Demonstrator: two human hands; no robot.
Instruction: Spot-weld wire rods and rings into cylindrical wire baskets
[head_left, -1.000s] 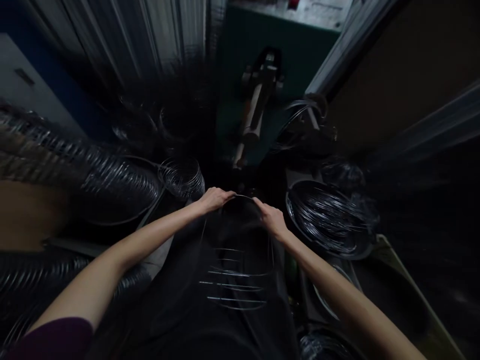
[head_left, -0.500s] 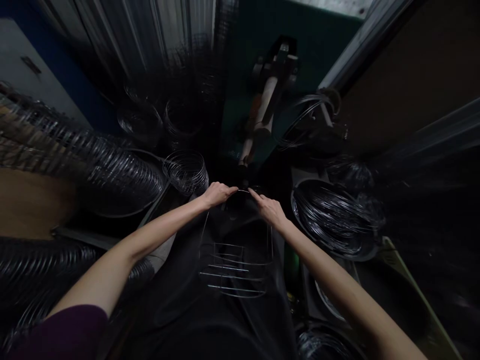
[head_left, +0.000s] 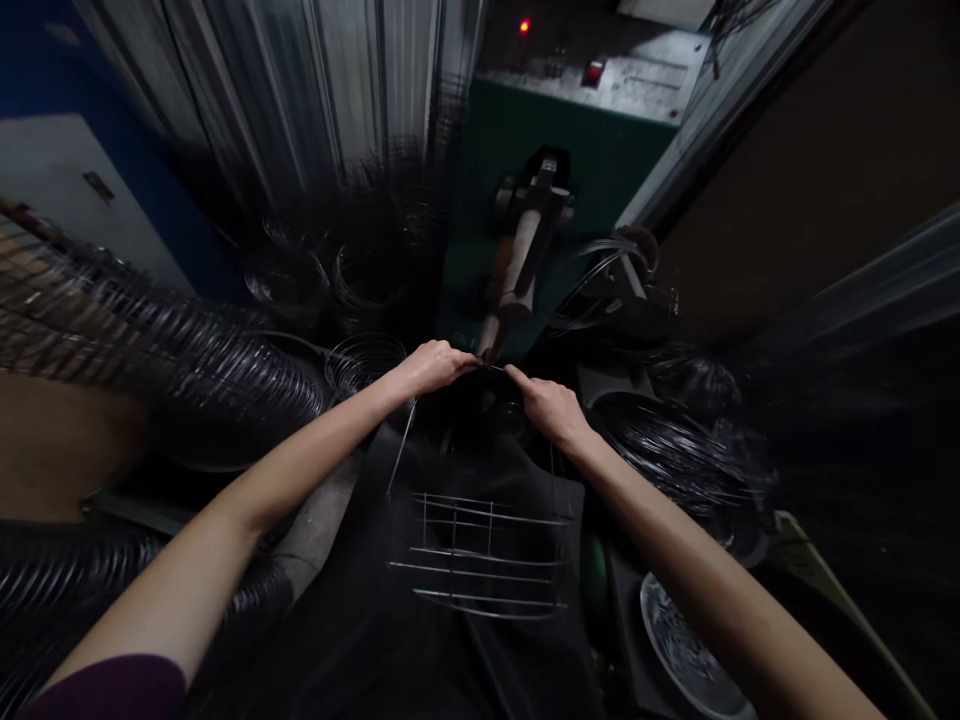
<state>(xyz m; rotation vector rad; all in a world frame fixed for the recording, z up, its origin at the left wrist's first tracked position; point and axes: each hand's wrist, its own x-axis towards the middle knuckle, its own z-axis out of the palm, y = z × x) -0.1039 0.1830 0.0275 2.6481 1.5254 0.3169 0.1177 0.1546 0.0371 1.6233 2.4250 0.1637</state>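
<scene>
I hold a thin wire frame [head_left: 480, 555] in front of me, its gridded lower part hanging over my dark apron. My left hand [head_left: 431, 366] is closed on the frame's top wire from the left. My right hand [head_left: 547, 408] pinches the same top wire from the right. Both hands meet just below the tip of a machine arm [head_left: 517, 270] that slants down from a green machine [head_left: 570, 130].
Stacks of wire rings [head_left: 187, 350] lie on the left, and smaller ring coils [head_left: 367, 360] sit near my left hand. More coiled wire [head_left: 675, 450] fills a bin on the right. A red light [head_left: 523, 26] glows on the machine's panel.
Both hands have carried the top of the wire frame forward and up to the tip of the machine arm. The view has tilted up, showing the machine's panel.
</scene>
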